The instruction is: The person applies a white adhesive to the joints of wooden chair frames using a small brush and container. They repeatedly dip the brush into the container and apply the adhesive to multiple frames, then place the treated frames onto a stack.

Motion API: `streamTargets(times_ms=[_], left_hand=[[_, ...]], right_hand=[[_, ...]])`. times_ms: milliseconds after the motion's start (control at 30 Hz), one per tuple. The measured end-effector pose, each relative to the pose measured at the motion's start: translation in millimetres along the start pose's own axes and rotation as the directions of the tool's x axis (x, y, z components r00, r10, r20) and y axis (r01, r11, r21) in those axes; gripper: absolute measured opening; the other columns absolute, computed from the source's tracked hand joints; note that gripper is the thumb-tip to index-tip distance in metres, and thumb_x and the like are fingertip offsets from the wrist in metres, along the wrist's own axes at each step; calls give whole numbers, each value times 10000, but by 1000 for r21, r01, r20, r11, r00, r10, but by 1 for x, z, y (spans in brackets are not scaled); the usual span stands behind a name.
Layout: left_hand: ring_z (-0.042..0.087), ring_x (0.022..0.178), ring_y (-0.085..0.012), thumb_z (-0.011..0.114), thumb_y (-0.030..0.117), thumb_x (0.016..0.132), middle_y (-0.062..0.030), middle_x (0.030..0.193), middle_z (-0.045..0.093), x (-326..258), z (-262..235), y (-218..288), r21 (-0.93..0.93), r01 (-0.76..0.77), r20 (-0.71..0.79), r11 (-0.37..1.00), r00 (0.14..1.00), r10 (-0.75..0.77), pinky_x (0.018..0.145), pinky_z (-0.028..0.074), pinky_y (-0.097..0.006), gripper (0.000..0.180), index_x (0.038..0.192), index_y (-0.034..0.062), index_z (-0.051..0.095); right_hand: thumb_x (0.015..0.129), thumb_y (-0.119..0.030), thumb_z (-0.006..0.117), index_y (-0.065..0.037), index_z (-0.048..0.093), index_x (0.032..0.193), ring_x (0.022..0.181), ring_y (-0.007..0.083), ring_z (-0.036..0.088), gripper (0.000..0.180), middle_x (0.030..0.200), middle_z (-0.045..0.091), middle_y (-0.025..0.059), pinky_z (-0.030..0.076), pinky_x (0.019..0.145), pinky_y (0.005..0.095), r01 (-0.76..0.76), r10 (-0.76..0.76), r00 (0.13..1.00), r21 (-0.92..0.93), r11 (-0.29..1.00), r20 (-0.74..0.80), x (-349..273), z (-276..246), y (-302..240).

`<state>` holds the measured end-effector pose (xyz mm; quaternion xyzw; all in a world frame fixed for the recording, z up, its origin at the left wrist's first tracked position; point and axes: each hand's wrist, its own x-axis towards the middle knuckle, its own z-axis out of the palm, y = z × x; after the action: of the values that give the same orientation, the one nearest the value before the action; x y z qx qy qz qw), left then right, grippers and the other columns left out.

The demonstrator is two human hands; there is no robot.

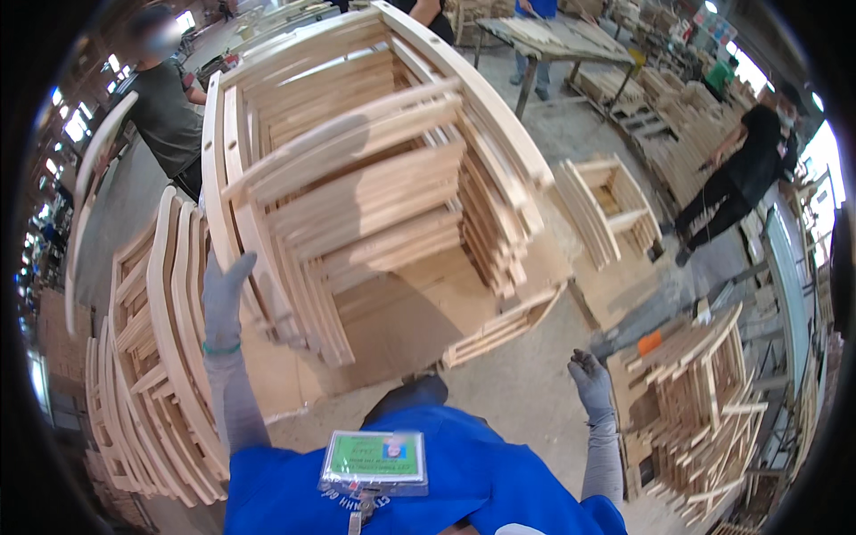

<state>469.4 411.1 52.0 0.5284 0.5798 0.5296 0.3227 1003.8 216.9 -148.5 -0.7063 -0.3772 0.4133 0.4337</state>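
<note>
A tall stack of pale wooden chair frames point(374, 169) stands right in front of me and leans over my head. My left hand point(223, 299), in a grey glove, is raised against the stack's left edge, fingers up, touching a curved side rail. Out to the right, my right hand point(590, 376), also grey-gloved, hangs low with loosely curled fingers and nothing in it, above the concrete floor. A blue shirt and a badge holder point(374, 462) fill the bottom of the view.
More chair frames point(152, 374) are stacked at my left. Smaller wooden frames point(704, 401) lie piled at the right, another stack point(606, 209) further back. A person in dark green point(165, 111) stands far left; a person in black point(744, 169) bends over at right. A workbench point(553, 40) stands behind.
</note>
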Motion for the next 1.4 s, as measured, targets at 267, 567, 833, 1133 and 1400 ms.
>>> streamTargets(times_ms=[267,567,833,1133,1400], left_hand=[[554,842,-125,591,76,783,-69,988,578,25,-4,1,85,211,-16,974,977,-211,731,468,-241,494,1248,3,440],[546,880,-145,552,0,702,-85,1051,549,32,7,28,-22,386,-111,922,916,-386,774,459,-258,575,1259,7,409],[599,863,-161,629,10,719,-103,1017,599,54,17,39,142,593,-242,793,798,-553,753,502,-280,533,1221,-8,450],[623,810,-188,672,34,699,-109,963,622,51,13,26,171,706,-385,688,690,-613,696,523,-290,506,1166,-30,487],[557,716,-137,677,146,796,-53,869,620,79,28,60,282,803,-353,524,595,-722,612,452,-270,324,1055,-23,580]], right_hand=[[865,-237,596,45,443,1272,1145,229,493,519,1241,518,153,374,987,316,419,-429,893,101,902,132,156,46,-259],[747,-418,721,-14,391,1326,1226,276,438,779,1337,435,184,355,1019,374,714,-564,660,-180,677,496,273,133,-382],[727,-430,715,-51,295,1399,1294,347,358,879,1447,250,216,348,1032,361,746,-560,553,-67,663,617,339,160,-388],[713,-417,742,-75,339,1392,1294,357,354,860,1419,309,226,348,1034,376,769,-543,553,-135,625,632,341,157,-396],[676,-472,754,-54,391,1351,1266,411,368,873,1394,358,207,337,1036,447,752,-563,563,-91,653,605,344,158,-394]])
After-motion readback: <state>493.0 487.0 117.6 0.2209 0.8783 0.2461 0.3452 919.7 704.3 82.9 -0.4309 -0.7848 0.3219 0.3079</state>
